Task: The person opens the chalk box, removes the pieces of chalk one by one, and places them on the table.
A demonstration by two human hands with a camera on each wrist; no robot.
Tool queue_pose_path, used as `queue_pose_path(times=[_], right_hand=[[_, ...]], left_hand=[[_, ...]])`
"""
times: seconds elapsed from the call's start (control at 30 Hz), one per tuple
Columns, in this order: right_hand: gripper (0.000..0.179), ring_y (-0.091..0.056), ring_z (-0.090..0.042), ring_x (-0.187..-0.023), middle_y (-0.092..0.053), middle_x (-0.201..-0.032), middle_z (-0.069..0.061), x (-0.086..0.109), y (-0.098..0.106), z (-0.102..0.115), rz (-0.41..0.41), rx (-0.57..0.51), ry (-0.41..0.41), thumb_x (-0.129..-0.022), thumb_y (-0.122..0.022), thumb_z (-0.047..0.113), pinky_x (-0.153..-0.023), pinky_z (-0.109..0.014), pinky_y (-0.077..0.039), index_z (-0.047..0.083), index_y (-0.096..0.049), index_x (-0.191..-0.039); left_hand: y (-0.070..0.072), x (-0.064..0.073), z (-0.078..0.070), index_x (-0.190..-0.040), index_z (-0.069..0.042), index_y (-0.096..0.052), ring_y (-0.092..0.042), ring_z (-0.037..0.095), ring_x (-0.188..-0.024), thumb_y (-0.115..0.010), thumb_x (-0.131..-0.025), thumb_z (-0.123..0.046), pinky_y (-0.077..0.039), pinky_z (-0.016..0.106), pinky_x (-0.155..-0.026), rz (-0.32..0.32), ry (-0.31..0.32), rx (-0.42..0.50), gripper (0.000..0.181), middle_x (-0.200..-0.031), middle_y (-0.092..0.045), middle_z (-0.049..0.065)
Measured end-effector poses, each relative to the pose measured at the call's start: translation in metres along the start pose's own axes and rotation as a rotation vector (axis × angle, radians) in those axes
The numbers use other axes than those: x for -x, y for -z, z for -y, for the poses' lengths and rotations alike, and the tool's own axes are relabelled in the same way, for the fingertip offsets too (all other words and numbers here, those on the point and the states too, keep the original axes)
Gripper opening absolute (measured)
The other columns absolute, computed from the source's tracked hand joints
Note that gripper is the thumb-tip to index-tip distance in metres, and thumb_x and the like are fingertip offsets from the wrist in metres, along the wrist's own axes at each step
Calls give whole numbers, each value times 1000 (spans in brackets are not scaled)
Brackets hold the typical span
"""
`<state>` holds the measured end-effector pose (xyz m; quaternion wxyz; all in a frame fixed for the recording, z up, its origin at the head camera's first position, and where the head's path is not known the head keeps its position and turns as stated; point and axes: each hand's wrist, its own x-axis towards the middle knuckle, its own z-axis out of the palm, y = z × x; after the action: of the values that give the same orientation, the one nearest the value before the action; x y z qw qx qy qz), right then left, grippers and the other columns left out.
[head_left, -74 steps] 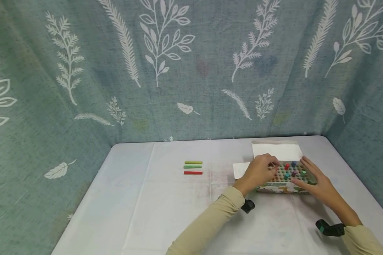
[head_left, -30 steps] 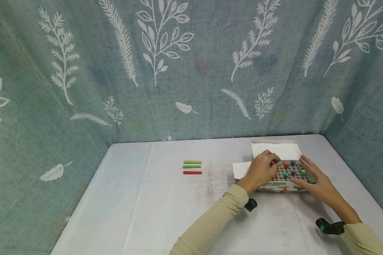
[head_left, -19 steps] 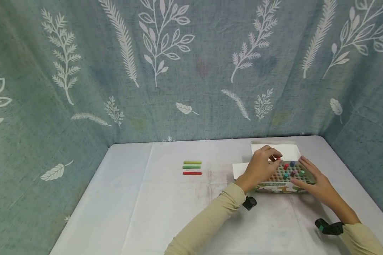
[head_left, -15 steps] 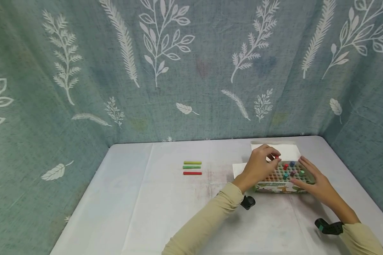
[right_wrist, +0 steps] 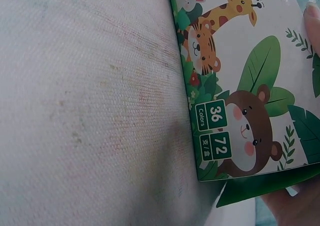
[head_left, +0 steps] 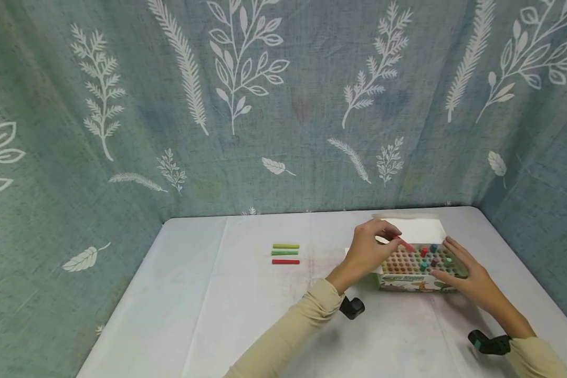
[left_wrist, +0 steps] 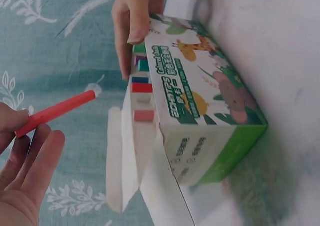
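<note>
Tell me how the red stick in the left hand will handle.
The red stick is likely stiff: it looks straight though pinched near one end by the left hand. Slim, it may snap; rounded, it could roll if pushed.

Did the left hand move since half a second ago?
Yes. In the head view, the left hand, pinching a red chalk stick, has moved leftward, judged against the chalk box, which has stayed in place.

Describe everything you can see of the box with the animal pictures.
The box looks like printed cardboard: white and green, cartoon animals, "36 Colors" lettering. It sits on the table, white flaps open, exposing rows of holes with several colored sticks standing in them. The right hand holds its right end.
</note>
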<state>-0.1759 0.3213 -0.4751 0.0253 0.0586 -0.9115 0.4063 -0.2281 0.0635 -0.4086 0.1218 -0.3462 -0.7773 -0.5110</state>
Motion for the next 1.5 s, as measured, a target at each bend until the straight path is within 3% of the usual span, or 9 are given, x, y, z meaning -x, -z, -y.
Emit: queue_pose_path(times=[0.33,0.57,0.7,0.97,1.5], right_hand=[[87,-1,-47,-139,-2,-158,-11,1,1,-1,-17,4,21,-89,-67,34,-85,-78,-17,17,-12,-153],[87,-1,-47,-139,-1,-158,-11,1,-1,-1,-11,-8,21,-88,-67,34,-85,-78,-18,18,-11,-153],[87,-1,-48,-139,-1,-158,-11,1,-2,0,-10,-5,26,-89,-67,33,-85,-78,-18,17,-11,-153],[87,-1,-48,-139,-1,-158,-12,1,-2,1,-13,8,24,-89,-66,35,-85,-78,-17,16,-11,-153],[86,-1,-48,-139,-2,-158,-12,1,-2,0,-17,4,30,-89,-66,34,-85,-79,-17,16,-11,-153]], left_hand=[[21,13,0,-91,-8,-68,-60,-2,-79,-70,-85,-5,-51,12,-67,22,55,77,6,-90,-64,1],[52,24,-35,-88,4,-67,-66,17,-82,-68,-83,4,-54,20,-69,1,131,183,6,-90,-65,16],[60,31,-32,-89,5,-66,-67,20,-84,-69,-83,4,-55,24,-70,-7,174,233,7,-91,-65,17],[73,43,-27,-88,8,-66,-67,31,-84,-69,-81,6,-56,25,-68,-30,210,249,7,-90,-65,20],[95,72,-7,-92,7,-67,-66,29,-91,-71,-82,1,-55,24,-71,-44,309,259,13,-94,-64,19]])
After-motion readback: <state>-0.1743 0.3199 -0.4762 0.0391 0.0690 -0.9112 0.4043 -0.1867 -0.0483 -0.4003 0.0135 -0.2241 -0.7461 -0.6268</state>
